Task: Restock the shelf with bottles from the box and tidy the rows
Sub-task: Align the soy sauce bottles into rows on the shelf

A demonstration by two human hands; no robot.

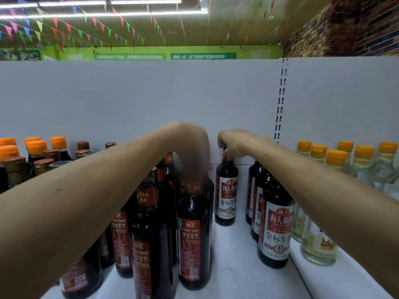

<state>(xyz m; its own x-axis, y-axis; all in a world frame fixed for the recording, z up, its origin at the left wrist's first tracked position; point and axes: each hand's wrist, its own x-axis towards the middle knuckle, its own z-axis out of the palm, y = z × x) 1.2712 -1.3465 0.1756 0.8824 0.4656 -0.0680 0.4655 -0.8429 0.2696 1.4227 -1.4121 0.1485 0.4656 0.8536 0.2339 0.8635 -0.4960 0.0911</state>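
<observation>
A person's right hand (235,143) curls round the cap of a dark soy sauce bottle (226,190) standing upright at the far back of the white shelf (233,266), between the left row (194,234) and the right row (274,229). The left hand (192,145) hangs blurred over the left row, so whether it grips anything cannot be told. The bottle looks full, heavy and slick. The neck suits sliding it; the body is safer for lifting.

The right hand (232,143) hides the cap of the rear dark white-labelled sauce bottle (226,190). The left hand (192,143) is motion-blurred above a red-labelled dark bottle (194,212); its grip is unclear.
</observation>
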